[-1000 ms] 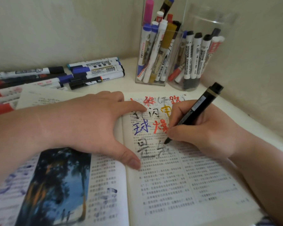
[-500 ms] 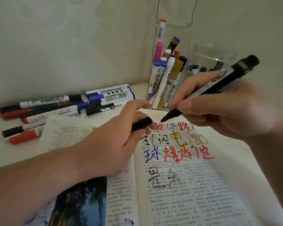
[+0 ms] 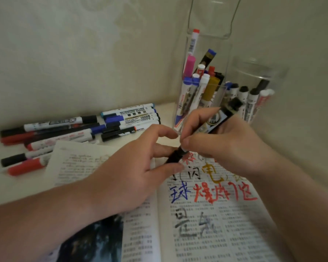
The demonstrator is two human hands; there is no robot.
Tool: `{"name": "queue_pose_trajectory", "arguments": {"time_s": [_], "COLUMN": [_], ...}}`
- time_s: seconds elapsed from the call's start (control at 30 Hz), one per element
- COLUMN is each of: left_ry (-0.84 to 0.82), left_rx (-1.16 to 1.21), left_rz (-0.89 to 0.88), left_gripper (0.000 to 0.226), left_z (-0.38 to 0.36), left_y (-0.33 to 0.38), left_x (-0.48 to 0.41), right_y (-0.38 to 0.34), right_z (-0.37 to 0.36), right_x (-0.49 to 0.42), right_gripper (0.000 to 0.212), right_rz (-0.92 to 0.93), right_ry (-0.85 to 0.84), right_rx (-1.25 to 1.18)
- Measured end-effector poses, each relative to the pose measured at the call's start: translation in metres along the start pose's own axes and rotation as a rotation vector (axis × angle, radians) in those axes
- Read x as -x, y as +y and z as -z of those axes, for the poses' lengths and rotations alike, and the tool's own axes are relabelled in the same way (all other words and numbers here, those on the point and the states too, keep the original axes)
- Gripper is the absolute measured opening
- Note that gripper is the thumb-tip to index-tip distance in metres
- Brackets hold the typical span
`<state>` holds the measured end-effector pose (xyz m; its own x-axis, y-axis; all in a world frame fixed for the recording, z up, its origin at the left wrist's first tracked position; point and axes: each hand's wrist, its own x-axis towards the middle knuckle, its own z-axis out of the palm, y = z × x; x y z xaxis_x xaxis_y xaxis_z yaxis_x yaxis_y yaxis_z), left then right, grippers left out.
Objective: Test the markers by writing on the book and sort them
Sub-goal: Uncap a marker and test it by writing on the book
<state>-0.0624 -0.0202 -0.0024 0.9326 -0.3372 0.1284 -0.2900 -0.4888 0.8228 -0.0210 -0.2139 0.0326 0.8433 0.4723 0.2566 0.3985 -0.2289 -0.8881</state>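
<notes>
A pale table [image 3: 17, 186] runs into a corner between two walls. An open book [image 3: 225, 233] lies on it nearest the viewer. Its right page carries printed text overwritten with large handwritten characters in red, blue, yellow and grey, and its left page shows a dark photograph.

Two bare forearms reach in from below, and the hands meet above the top of the book. The left hand [image 3: 133, 167] pinches a black cap [image 3: 175, 156] between thumb and fingers. The right hand [image 3: 222, 146] grips a black marker [image 3: 219, 120] by its barrel, tilted, with its back end pointing up and right. The marker's tip meets the cap's mouth; whether the cap is fully pushed on cannot be told.

In the corner stands a tall clear holder [image 3: 216, 46] packed with upright markers. Just right of it, a round clear jar [image 3: 259, 72] holds more, mostly black-capped. At the left, loose markers [image 3: 64, 129] in black, red and blue lie in a heap against the wall.
</notes>
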Motion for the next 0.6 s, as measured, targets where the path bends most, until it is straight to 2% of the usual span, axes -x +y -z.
{"name": "queue_pose_trajectory", "arguments": {"time_s": [0.17,0.27,0.43,0.53,0.6], "left_ry": [-0.028,0.002,0.055,0.060,0.072], "left_rx": [-0.061,-0.070,-0.188,-0.199,-0.207], "left_rz": [0.015,0.005,-0.057,-0.079,-0.095], "left_gripper": [0.030,0.025,0.039,0.047,0.044], "left_z": [0.000,0.000,0.000,0.000,-0.001], "left_y": [-0.005,-0.009,-0.015,-0.019,-0.022], "left_x": [0.000,-0.002,-0.006,-0.008,-0.008], "right_y": [0.002,0.005,0.011,0.012,0.013], "right_z": [-0.004,-0.007,-0.009,-0.007,-0.007], "right_x": [0.001,0.003,0.003,0.004,0.004], "right_gripper": [0.008,0.025,0.032,0.042,0.039], "right_rz": [-0.047,-0.012,0.060,0.034,0.008], "right_ry": [-0.094,-0.071,0.045,0.016,-0.016], "right_rx": [0.172,0.151,0.210,0.284,0.294]}}
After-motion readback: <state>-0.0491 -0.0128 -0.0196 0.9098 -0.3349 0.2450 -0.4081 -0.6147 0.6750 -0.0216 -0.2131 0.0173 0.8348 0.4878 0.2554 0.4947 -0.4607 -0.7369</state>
